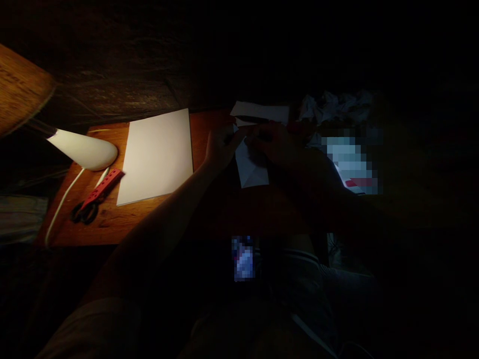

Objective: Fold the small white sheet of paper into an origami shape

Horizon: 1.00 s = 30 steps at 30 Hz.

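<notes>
Between my hands, in dim light, is a creased piece of white paper (252, 168) with diagonal fold lines near its lower end. My left hand (221, 143) grips its upper left edge, thumb toward the middle. On the upper right side, my right hand (272, 142) has its fingers bent down onto the same paper. Shadow hides most of the fingertips. Just beyond the hands, a dark slender object (251, 119) lies across another white sheet (277, 113); its kind is not clear.
At left stand a white-necked lamp (84, 149) and scissors (88, 212) with black handles and a red cover. A stack of white paper (157, 157) lies beside them on the wooden table (108, 227). Crumpled or folded papers (337, 107) and a blurred lit screen (352, 164) are at right.
</notes>
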Each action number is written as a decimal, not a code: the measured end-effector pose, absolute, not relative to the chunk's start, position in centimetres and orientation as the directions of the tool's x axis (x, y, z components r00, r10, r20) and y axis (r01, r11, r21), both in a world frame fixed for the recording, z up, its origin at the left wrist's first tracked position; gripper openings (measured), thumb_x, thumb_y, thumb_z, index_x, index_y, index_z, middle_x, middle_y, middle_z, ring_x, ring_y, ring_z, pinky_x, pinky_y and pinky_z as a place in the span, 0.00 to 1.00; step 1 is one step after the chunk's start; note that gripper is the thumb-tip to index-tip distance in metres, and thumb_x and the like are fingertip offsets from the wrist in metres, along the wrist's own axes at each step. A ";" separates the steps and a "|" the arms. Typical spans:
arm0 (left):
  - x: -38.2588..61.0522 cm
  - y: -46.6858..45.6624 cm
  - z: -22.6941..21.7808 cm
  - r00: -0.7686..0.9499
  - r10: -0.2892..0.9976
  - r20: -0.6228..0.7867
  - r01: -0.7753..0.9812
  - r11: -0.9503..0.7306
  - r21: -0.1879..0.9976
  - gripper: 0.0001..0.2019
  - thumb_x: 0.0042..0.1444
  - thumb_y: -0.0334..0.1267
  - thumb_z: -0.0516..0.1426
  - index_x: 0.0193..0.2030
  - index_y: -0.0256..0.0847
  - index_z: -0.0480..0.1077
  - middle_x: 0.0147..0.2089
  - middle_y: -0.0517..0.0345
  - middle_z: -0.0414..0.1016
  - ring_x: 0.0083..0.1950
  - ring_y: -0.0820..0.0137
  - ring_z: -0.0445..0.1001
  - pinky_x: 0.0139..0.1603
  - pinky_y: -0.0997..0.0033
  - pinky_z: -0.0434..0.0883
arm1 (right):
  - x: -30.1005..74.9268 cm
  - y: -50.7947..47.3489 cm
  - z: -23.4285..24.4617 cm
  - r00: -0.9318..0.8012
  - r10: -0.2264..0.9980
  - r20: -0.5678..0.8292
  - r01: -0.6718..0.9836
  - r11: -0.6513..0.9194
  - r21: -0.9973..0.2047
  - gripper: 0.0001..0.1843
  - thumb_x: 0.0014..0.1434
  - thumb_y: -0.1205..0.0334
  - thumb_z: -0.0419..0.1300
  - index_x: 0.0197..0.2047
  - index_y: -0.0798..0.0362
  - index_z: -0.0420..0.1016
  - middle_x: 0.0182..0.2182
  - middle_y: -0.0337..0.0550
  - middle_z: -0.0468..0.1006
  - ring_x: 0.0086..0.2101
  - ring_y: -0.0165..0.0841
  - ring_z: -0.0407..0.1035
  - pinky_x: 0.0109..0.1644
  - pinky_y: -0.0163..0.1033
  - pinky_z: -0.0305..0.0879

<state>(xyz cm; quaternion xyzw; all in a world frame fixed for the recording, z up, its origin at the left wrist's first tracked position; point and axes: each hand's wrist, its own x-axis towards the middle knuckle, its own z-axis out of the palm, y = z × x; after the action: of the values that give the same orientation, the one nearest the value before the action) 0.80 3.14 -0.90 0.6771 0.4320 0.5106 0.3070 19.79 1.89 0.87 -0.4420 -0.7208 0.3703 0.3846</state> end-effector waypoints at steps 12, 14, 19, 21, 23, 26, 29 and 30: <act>0.5 3.7 -1.3 -0.021 0.895 0.446 0.247 -0.427 0.870 0.28 0.63 0.51 0.68 0.21 0.42 0.62 0.20 0.65 0.59 0.23 0.77 0.58 0.22 0.71 0.52 | 20.3 1.8 0.7 -0.328 0.918 0.224 0.373 0.343 -0.862 0.23 0.69 0.38 0.65 0.39 0.51 0.81 0.36 0.46 0.85 0.39 0.38 0.77 0.44 0.43 0.77; 0.5 3.6 -1.3 -0.019 0.893 0.449 0.246 -0.431 0.868 0.29 0.63 0.54 0.68 0.21 0.42 0.62 0.20 0.65 0.58 0.23 0.77 0.58 0.22 0.71 0.52 | 20.2 2.0 0.6 -0.324 0.915 0.241 0.361 0.355 -0.862 0.22 0.69 0.39 0.65 0.38 0.51 0.81 0.37 0.47 0.85 0.40 0.38 0.78 0.45 0.43 0.77; 0.4 3.8 -1.4 -0.011 0.886 0.464 0.257 -0.446 0.857 0.31 0.60 0.57 0.69 0.20 0.42 0.60 0.19 0.66 0.56 0.23 0.77 0.57 0.21 0.71 0.51 | 20.0 1.7 0.7 -0.320 0.919 0.230 0.336 0.337 -0.879 0.22 0.69 0.39 0.66 0.37 0.50 0.80 0.38 0.45 0.86 0.41 0.38 0.78 0.46 0.42 0.77; 0.3 3.8 -1.4 -0.005 0.885 0.465 0.259 -0.448 0.856 0.30 0.61 0.56 0.70 0.20 0.42 0.60 0.19 0.66 0.56 0.23 0.77 0.57 0.21 0.72 0.52 | 19.9 1.6 0.8 -0.320 0.921 0.222 0.331 0.328 -0.885 0.22 0.68 0.39 0.67 0.36 0.50 0.79 0.37 0.45 0.86 0.41 0.37 0.78 0.45 0.41 0.77; 0.4 3.6 -1.3 0.022 0.887 0.461 0.272 -0.450 0.851 0.28 0.62 0.53 0.70 0.21 0.42 0.63 0.20 0.65 0.57 0.23 0.77 0.58 0.22 0.72 0.54 | 19.9 1.5 0.8 -0.318 0.919 0.231 0.332 0.337 -0.881 0.22 0.67 0.39 0.67 0.35 0.49 0.78 0.37 0.44 0.85 0.41 0.36 0.78 0.46 0.41 0.77; 0.7 3.1 -1.2 0.090 0.888 0.451 0.294 -0.456 0.840 0.26 0.63 0.49 0.69 0.21 0.41 0.65 0.20 0.65 0.59 0.23 0.77 0.57 0.22 0.71 0.54 | 19.9 1.7 0.7 -0.312 0.916 0.253 0.342 0.357 -0.869 0.22 0.68 0.40 0.67 0.33 0.48 0.76 0.37 0.45 0.85 0.41 0.37 0.77 0.47 0.43 0.78; 0.8 2.7 -1.0 0.130 0.884 0.449 0.292 -0.467 0.835 0.25 0.64 0.46 0.68 0.20 0.41 0.64 0.20 0.65 0.59 0.23 0.78 0.56 0.23 0.71 0.52 | 20.0 1.8 0.6 -0.318 0.915 0.249 0.359 0.359 -0.861 0.22 0.69 0.40 0.65 0.32 0.48 0.75 0.36 0.45 0.84 0.41 0.38 0.76 0.48 0.45 0.78; 0.9 2.6 -1.0 0.135 0.883 0.449 0.290 -0.469 0.834 0.25 0.64 0.46 0.67 0.20 0.41 0.64 0.20 0.65 0.59 0.23 0.78 0.55 0.23 0.71 0.52 | 20.0 1.8 0.6 -0.323 0.913 0.249 0.361 0.362 -0.860 0.22 0.70 0.40 0.64 0.31 0.47 0.74 0.36 0.44 0.84 0.41 0.38 0.76 0.48 0.45 0.79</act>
<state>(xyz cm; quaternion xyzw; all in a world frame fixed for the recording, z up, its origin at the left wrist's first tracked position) 0.85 2.64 -0.99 0.6934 0.4229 0.5036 0.2946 20.02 1.78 0.57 -0.4364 -0.7298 0.3587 0.3851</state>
